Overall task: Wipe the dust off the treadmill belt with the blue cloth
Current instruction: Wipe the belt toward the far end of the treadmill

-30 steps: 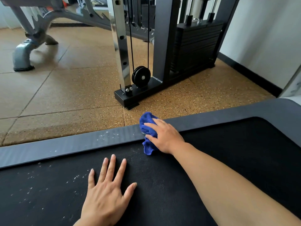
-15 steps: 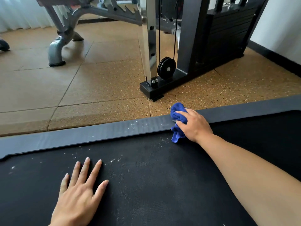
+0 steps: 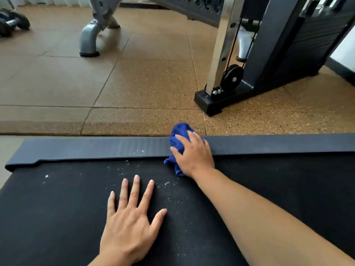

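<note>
Black treadmill belt [image 3: 67,208], blue cloth [image 3: 177,140] bunched under gripping right hand [image 3: 194,156], left hand [image 3: 128,225] flat nearby, fingers spread.

The treadmill belt [image 3: 57,217] is black with a fine woven texture, scattered with white dust specks [image 3: 167,184] near its far edge. Along that edge runs a dark grey side rail [image 3: 86,148], finely ribbed, with a few white flecks too. Bunched across the rail and the belt's edge is the bright blue cloth [image 3: 179,139]. Beyond the rail, the floor [image 3: 144,83] is tan tiles speckled with dark and pale grains. On it, past the belt's far right, stands a black weight machine [image 3: 288,54] with a silver upright [image 3: 222,48]; farther left, a grey bench leg [image 3: 89,40].
</note>
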The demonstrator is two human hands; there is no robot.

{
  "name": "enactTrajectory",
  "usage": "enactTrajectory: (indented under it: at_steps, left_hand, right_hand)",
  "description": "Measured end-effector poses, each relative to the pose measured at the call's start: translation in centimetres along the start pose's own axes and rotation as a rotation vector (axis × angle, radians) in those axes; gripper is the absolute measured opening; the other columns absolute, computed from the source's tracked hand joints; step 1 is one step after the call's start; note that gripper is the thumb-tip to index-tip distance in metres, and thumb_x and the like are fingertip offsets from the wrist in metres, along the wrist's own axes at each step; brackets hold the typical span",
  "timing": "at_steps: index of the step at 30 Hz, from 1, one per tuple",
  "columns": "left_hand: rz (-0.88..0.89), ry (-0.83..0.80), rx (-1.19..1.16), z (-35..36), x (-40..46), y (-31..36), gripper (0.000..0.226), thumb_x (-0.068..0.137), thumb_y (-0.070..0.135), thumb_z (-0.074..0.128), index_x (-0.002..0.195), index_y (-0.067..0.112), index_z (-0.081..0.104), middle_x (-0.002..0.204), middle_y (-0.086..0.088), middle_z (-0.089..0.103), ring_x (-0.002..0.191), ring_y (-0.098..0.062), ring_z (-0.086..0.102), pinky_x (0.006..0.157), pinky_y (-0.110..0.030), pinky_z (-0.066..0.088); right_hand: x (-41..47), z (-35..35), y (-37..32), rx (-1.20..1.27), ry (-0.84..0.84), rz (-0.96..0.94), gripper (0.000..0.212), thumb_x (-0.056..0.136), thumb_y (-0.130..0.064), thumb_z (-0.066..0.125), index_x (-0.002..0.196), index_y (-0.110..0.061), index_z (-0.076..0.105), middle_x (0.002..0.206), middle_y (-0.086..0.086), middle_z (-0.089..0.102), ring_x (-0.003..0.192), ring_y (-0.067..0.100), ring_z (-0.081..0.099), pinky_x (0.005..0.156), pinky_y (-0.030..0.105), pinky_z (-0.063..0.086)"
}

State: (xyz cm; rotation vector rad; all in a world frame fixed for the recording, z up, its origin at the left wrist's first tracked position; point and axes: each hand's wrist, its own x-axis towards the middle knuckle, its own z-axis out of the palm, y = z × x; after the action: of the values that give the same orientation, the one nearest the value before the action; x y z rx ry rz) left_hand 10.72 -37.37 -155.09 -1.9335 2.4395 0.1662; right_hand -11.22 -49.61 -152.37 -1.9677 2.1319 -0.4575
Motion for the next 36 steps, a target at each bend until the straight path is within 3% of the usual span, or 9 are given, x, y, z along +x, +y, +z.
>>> enactTrajectory:
  at_steps: [3,9,13,19,27,33,36]
  left_hand:
    - [0.010,0.069,-0.023,0.4,0.1,0.0,0.079,0.091,0.078,0.028,0.155,0.033,0.040,0.163,-0.005,0.034,0.151,-0.031,0.029,0.117,-0.056,0.021]
    - [0.025,0.122,-0.091,0.5,0.4,0.2,0.081,0.081,0.071,0.044,0.150,0.030,0.050,0.161,-0.008,0.039,0.149,-0.033,0.034,0.114,-0.062,0.028]
    - [0.043,0.138,-0.117,0.2,0.3,0.0,0.080,0.079,0.068,0.046,0.148,0.028,0.052,0.161,-0.008,0.039,0.148,-0.033,0.035,0.114,-0.063,0.029]
    - [0.039,0.126,-0.120,0.2,0.3,0.2,0.081,0.079,0.068,0.046,0.149,0.029,0.051,0.162,-0.008,0.037,0.149,-0.033,0.033,0.115,-0.063,0.027]
    - [0.025,0.138,-0.124,0.5,0.5,0.2,0.081,0.078,0.069,0.046,0.150,0.032,0.049,0.162,-0.005,0.037,0.149,-0.031,0.032,0.115,-0.062,0.028]
    - [0.031,0.077,-0.078,0.8,0.4,-0.1,0.078,0.086,0.069,0.042,0.156,0.036,0.036,0.165,-0.003,0.031,0.152,-0.028,0.027,0.118,-0.055,0.020]
    - [0.005,0.058,-0.023,0.4,0.0,-0.1,0.072,0.094,0.071,0.029,0.160,0.041,0.022,0.168,0.001,0.022,0.156,-0.024,0.016,0.121,-0.051,0.013]
  right_hand:
    - [0.2,1.0,-2.7,-0.018,-0.029,-0.038,0.056,0.099,-0.057,0.045,0.151,-0.037,0.041,0.165,0.003,0.028,0.154,0.022,0.016,0.124,0.043,0.012]
    - [0.4,0.0,-1.0,-0.053,-0.076,-0.131,0.056,0.099,-0.055,0.051,0.152,-0.037,0.042,0.163,0.002,0.031,0.153,0.021,0.022,0.122,0.038,0.017]
    - [-0.5,-0.8,-0.2,-0.045,-0.072,-0.071,0.056,0.099,-0.053,0.050,0.152,-0.038,0.040,0.164,-0.001,0.029,0.154,0.018,0.018,0.124,0.037,0.016]
    - [-0.6,-5.0,7.2,-0.124,-0.123,0.140,0.055,0.100,-0.052,0.047,0.153,-0.041,0.037,0.165,-0.003,0.026,0.154,0.015,0.017,0.124,0.042,0.017]
    - [-0.4,-6.0,10.6,-0.145,-0.037,0.226,0.051,0.100,-0.052,0.045,0.148,-0.038,0.045,0.158,-0.002,0.039,0.148,0.020,0.031,0.120,0.048,0.023]
    - [-0.5,-5.3,11.4,-0.129,0.074,0.130,0.069,0.087,-0.062,0.030,0.138,-0.027,0.061,0.139,0.008,0.060,0.135,0.027,0.048,0.114,0.050,0.032]
    - [-0.9,-6.1,11.4,-0.094,0.050,0.088,0.062,0.093,-0.060,0.040,0.139,-0.024,0.060,0.148,0.012,0.051,0.132,0.032,0.047,0.114,0.048,0.033]
